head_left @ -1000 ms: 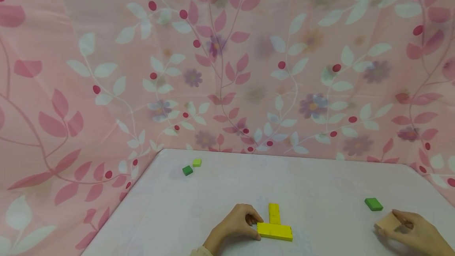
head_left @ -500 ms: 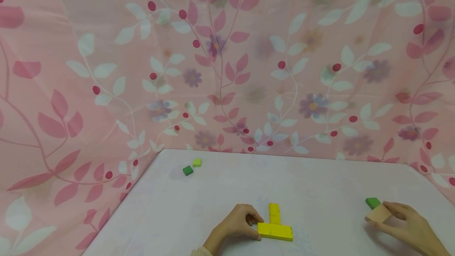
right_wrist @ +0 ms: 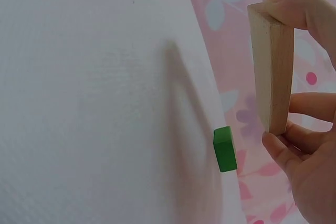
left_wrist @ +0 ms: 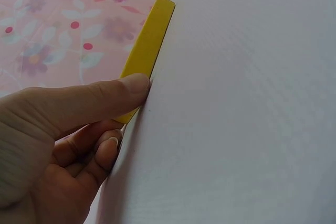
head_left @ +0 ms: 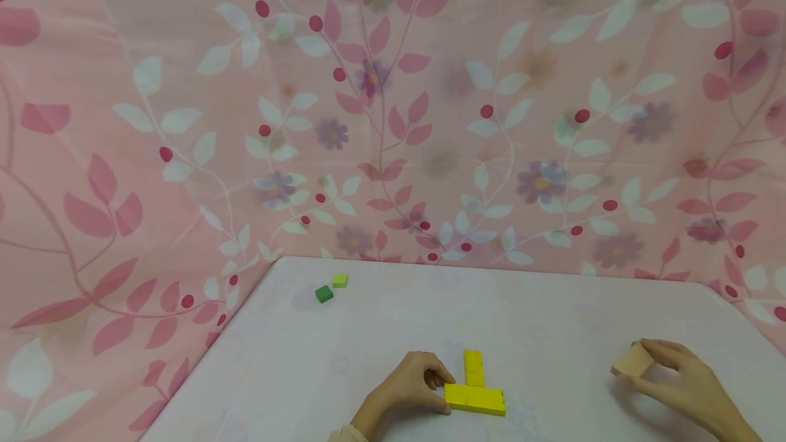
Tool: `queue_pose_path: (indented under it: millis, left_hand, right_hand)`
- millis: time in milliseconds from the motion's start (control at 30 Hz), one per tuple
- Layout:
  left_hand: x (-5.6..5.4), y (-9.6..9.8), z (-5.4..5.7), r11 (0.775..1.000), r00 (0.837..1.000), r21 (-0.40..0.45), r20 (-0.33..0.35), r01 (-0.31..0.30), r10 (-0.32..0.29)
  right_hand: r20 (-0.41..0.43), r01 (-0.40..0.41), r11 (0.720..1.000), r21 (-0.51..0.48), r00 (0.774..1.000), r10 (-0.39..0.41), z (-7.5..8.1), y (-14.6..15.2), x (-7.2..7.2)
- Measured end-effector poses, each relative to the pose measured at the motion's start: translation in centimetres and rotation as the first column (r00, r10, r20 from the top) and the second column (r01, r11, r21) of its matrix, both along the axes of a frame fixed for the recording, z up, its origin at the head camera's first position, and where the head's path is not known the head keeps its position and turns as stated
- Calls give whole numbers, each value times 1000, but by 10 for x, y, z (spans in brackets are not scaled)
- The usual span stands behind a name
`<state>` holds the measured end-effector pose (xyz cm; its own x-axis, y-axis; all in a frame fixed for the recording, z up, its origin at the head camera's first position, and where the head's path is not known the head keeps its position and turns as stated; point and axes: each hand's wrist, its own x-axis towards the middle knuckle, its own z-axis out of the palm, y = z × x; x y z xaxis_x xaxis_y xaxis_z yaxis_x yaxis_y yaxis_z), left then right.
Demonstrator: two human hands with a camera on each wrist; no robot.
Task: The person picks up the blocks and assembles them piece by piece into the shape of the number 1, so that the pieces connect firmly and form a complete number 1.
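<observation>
Near the table's front, my left hand [head_left: 410, 382] pinches the left end of a long yellow block [head_left: 475, 400], thumb on one long side. A second yellow block [head_left: 473, 367] lies behind it, pointing away, so the pair makes an upside-down T. Over on the right, my right hand [head_left: 688, 382] holds a plain wooden block [head_left: 634, 360] by its edges, between thumb and fingers. A shadow below shows the wooden block raised off the table. In the head view it covers most of a green block, which the right wrist view shows standing free [right_wrist: 226, 149].
Toward the back left of the white table [head_left: 522, 312] lie a dark green block [head_left: 324, 294] and a light green block [head_left: 340, 281], close together. A pink floral cloth [head_left: 393, 121] hangs behind the table and along its left side.
My right hand has carried the wooden block left and slightly back, so it now covers most of the right green block in the head view. The left hand and yellow blocks have stayed put.
</observation>
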<state>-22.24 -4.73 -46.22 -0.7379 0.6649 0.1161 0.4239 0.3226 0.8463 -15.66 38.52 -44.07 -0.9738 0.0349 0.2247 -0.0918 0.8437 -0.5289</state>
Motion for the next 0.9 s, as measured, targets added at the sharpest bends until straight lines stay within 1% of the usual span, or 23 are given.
queue_pose_path:
  millis: [133,200,333,467,667,900]
  left_hand:
    - [0,0,0,1000,1000,3,-1,6,-6]
    - [1,0,0,1000,1000,4,2,5,-5]
    - [0,0,0,1000,1000,5,6,2,-2]
    - [1,0,-1,1000,1000,10,12,-4,4]
    - [1,0,-1,1000,1000,15,19,-12,12]
    - [1,0,0,1000,1000,13,14,-3,3]
  right_hand:
    - [-66,-27,1000,3,997,27,1,-3,-4]
    - [-70,-40,999,-1,997,40,3,-6,-7]
    - [-43,-59,998,-23,997,58,7,-13,-11]
    - [-37,-60,998,-22,998,59,9,-20,-13]
    - [-81,-68,998,-13,994,67,7,-26,-17]
    - [-148,-97,994,-50,985,88,5,-32,-20]
